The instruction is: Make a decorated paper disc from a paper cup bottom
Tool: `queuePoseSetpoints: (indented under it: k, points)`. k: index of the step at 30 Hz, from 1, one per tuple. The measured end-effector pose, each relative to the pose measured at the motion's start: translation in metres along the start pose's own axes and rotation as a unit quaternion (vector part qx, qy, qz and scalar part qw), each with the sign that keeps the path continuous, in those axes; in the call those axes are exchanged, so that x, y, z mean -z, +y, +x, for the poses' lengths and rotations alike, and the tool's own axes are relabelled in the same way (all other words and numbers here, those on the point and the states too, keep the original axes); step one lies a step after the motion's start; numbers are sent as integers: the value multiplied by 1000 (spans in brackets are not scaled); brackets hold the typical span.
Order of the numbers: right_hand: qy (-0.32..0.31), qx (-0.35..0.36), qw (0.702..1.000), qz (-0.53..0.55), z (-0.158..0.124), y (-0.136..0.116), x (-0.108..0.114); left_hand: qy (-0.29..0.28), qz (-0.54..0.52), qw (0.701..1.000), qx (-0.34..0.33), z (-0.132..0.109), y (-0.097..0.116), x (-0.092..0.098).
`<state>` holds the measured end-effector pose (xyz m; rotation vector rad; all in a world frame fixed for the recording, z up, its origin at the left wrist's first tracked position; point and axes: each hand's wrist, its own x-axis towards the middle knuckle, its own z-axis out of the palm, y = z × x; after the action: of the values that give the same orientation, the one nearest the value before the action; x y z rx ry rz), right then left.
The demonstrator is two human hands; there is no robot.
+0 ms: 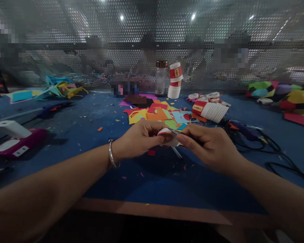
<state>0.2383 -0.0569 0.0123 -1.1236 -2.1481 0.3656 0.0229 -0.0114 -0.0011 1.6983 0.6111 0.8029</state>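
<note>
My left hand [139,138], with a metal bangle at the wrist, is closed around a small white paper cup with a red rim [165,132]. My right hand [205,143] is closed on a thin metal tool, likely scissors [176,151], whose tip meets the cup. Both hands hover just above the blue table [91,135], right in front of a pile of coloured paper scraps [157,114].
A stack of decorated cups lies on its side [210,109] behind my right hand, another stands upright [175,81] beside a clear jar [161,78]. Tape rolls [205,96], black cables [268,148] on the right, a glue gun [12,138] on the left, mesh wall behind.
</note>
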Motion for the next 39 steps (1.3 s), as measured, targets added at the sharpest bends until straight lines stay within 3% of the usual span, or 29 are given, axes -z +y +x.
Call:
queuePoseSetpoints:
  k: [7, 17, 25, 30, 34, 39]
  points:
    - [41, -108, 992, 47, 5, 2, 6, 13, -24, 998, 50, 1, 3, 3]
    - [-22, -200, 958, 205, 9, 14, -4, 41, -53, 995, 72, -2, 5, 0]
    - [-26, -218, 951, 218, 9, 14, -5, 72, -49, 995, 53, -2, 5, -2]
    - [-24, -225, 948, 225, 8, 12, -4, 99, 21, 994, 32, -2, 7, -2]
    - [-23, -223, 936, 271, 9, 11, -5, 82, 44, 995, 33, -2, 6, -3]
    - [-31, -223, 926, 302, 9, 8, -7, 13, -52, 996, 67, -4, 4, -6]
